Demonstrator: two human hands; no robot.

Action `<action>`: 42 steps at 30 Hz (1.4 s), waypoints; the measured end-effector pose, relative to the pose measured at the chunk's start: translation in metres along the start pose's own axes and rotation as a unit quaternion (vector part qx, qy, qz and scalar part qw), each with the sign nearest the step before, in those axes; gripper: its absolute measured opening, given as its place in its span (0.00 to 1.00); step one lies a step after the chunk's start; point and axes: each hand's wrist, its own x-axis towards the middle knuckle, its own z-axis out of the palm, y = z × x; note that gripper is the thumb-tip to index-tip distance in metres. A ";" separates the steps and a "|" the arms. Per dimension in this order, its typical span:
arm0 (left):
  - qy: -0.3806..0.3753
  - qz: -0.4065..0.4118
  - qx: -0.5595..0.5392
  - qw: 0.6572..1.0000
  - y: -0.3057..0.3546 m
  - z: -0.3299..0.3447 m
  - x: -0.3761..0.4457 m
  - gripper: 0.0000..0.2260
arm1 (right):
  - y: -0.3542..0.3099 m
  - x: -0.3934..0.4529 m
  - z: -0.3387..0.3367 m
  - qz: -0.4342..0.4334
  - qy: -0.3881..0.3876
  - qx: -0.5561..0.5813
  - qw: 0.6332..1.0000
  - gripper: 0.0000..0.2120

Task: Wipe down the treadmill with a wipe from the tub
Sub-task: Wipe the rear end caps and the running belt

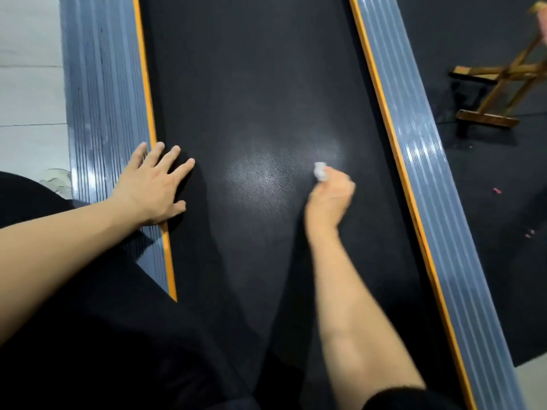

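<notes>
The treadmill's black belt (251, 84) runs up the middle of the head view, between grey ribbed side rails edged in orange. My right hand (330, 196) grips a small bunched white wipe (319, 170) and holds it against the belt, right of centre; the hand is motion-blurred. A paler sheen lies on the belt just left of the wipe. My left hand (154, 184) rests flat with fingers spread on the belt's left edge, beside the left rail (103, 99). The tub is out of view.
The right rail (414, 143) borders a dark floor mat (473, 39) where a wooden folding stand (503, 84) sits at the upper right. Pale floor tiles (26, 84) lie left of the treadmill. My dark trousers fill the lower left.
</notes>
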 end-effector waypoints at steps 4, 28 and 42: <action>-0.017 -0.034 -0.023 0.999 -0.012 0.003 -0.002 0.45 | -0.120 -0.149 0.076 -0.309 -0.155 -0.003 0.938 0.11; -0.032 -0.034 -0.027 0.999 -0.016 0.014 0.011 0.54 | -0.168 -0.094 -0.005 -0.474 -0.127 0.049 0.870 0.11; -0.065 -0.017 -0.049 0.996 -0.024 0.000 0.015 0.54 | -0.192 -0.099 -0.021 -0.326 -0.095 0.001 0.941 0.16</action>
